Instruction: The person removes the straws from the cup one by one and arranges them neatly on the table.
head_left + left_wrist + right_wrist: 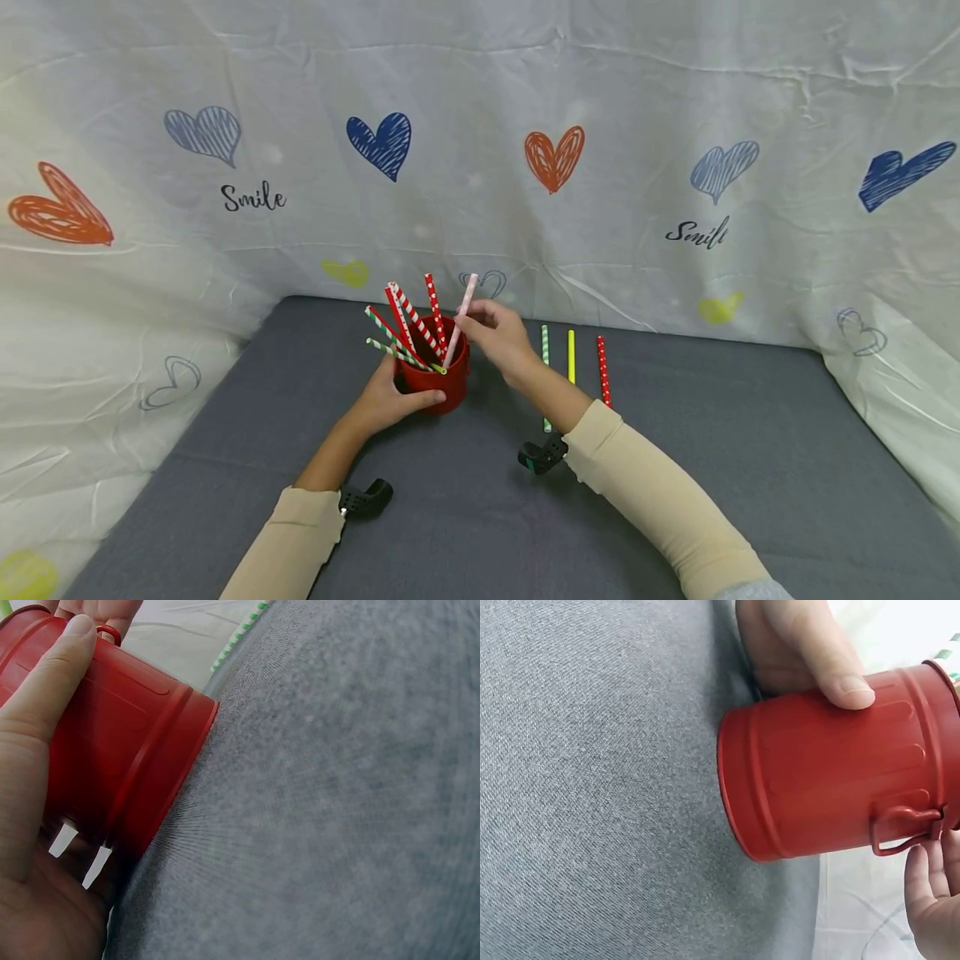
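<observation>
Leftmost, the left hand (384, 402) holds the red bucket (435, 381), thumb across its near wall, remaining fingers mostly out of sight behind it. Bucket upright on the grey cloth. Should that grip loosen, a sideways knock on the rim might tip it.

Above this hand, a green-striped straw (386, 347) leans low over the rim, outward; probably the first to spill if jostled. Next, a red-and-white striped straw (415, 317) and neighbours, crowded and crossing; a straw pushed among them could snag or lever one up. A red dotted straw (435, 304) stands steeper toward the back.

Right of these, the pink straw (461, 321), pinched in the right hand (501, 337), thumb and finger close together on its upper part. Lower end at the bucket's mouth; depth unclear. A soft pinch could let it tilt. Small wire handle (909, 813) near this hand's fingers: a catch there might tug the bucket.

Farther right, on the cloth: a light green straw (545, 346), a yellow straw (572, 354), a red spotted straw (603, 367). Forearm lies across them in view; a low sleeve or the black wrist camera (543, 455) might roll them.
</observation>
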A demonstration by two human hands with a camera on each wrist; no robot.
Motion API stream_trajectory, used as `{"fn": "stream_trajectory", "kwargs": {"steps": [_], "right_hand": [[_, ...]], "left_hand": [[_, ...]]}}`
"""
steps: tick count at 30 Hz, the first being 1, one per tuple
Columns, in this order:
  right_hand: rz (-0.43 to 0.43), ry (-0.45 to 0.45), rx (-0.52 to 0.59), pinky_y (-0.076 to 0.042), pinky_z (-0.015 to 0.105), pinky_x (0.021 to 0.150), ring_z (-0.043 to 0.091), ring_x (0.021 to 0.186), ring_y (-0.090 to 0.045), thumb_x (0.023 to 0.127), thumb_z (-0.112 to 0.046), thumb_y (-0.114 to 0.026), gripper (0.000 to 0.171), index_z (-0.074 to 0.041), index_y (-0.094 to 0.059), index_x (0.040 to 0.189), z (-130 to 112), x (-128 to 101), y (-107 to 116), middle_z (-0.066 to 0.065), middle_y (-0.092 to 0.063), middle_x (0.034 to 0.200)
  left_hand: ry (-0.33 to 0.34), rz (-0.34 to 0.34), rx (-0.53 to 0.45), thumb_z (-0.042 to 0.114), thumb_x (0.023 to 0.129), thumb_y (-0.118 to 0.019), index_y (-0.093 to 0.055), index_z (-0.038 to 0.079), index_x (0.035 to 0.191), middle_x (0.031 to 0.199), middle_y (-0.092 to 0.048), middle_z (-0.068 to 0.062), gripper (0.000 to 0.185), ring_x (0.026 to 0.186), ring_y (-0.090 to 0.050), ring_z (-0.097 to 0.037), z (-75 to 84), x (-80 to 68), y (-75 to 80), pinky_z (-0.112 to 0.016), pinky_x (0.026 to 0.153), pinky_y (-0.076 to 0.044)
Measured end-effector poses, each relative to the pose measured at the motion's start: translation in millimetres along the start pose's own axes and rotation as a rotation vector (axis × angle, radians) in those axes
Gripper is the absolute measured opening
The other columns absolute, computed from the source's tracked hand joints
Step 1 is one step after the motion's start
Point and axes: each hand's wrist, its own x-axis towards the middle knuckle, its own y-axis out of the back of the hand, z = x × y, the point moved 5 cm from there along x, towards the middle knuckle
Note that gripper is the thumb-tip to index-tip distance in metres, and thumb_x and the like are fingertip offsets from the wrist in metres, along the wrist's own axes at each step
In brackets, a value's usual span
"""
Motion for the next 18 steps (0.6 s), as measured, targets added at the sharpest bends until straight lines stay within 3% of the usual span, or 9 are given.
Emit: {"fn": "stream_trajectory", "kwargs": {"steps": [4,8,11,18], "right_hand": [[-0.007,0.03,0.071,-0.055,0.041,0.089,0.025,0.095,-0.067,0.098,-0.006,-0.065,0.02,0.004,-0.066,0.114,-7.4,0.0,2.4,0.017,-0.069,0.107],[-0.025,0.054,0.145,-0.052,0.048,0.092,0.034,0.1,-0.067,0.101,-0.004,-0.06,0.021,0.005,-0.061,0.119,-15.9,0.3,6.3,0.027,-0.066,0.115],[-0.036,0.065,0.171,-0.051,0.052,0.093,0.033,0.098,-0.068,0.101,-0.004,-0.058,0.021,0.005,-0.059,0.121,-20.1,0.6,8.8,0.03,-0.064,0.116],[-0.04,0.098,0.195,-0.054,0.051,0.089,0.029,0.097,-0.067,0.102,-0.003,-0.056,0.023,0.005,-0.058,0.123,-24.7,-1.4,11.0,0.03,-0.063,0.115]], "left_hand": [[-0.011,0.002,-0.009,0.007,0.08,-0.082,-0.028,0.005,0.152,0.145,-0.044,-0.019,0.09,0.128,-0.046,-0.037,4.9,-0.4,-0.5,-0.056,0.102,-0.041],[-0.041,-0.005,-0.029,0.004,0.079,-0.083,-0.03,0.001,0.149,0.142,-0.047,-0.02,0.088,0.127,-0.048,-0.035,26.5,-4.7,0.8,-0.053,0.102,-0.042],[-0.067,-0.009,-0.049,0.004,0.079,-0.084,-0.032,-0.001,0.147,0.14,-0.05,-0.019,0.086,0.125,-0.05,-0.033,39.7,-7.7,1.7,-0.052,0.103,-0.042],[-0.086,-0.009,-0.059,0.002,0.078,-0.084,-0.034,0.001,0.148,0.139,-0.05,-0.018,0.086,0.125,-0.05,-0.033,41.0,-6.5,1.3,-0.054,0.103,-0.04]]}}
